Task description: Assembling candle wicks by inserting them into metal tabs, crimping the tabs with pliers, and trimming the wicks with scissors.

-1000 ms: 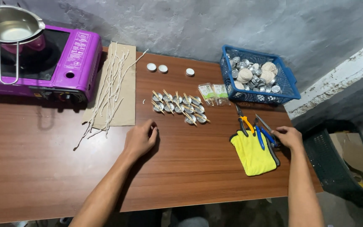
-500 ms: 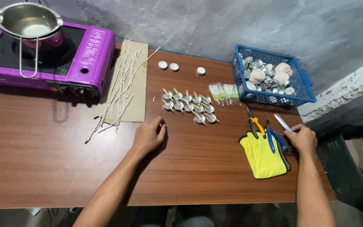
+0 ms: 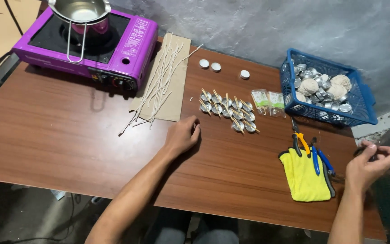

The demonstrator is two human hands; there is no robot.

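Green-labelled clear packets (image 3: 268,100) (two) beside blue basket (image 3: 328,88).

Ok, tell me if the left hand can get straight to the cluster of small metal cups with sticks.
Probably yes. The left hand rests on the table just short of the metal cups, and only bare wood lies between them. The cardboard sheet with wicks sits off to the side, out of the way.

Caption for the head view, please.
Left hand rests on a brown table near small metal cups; right hand lifted beside a yellow cloth.
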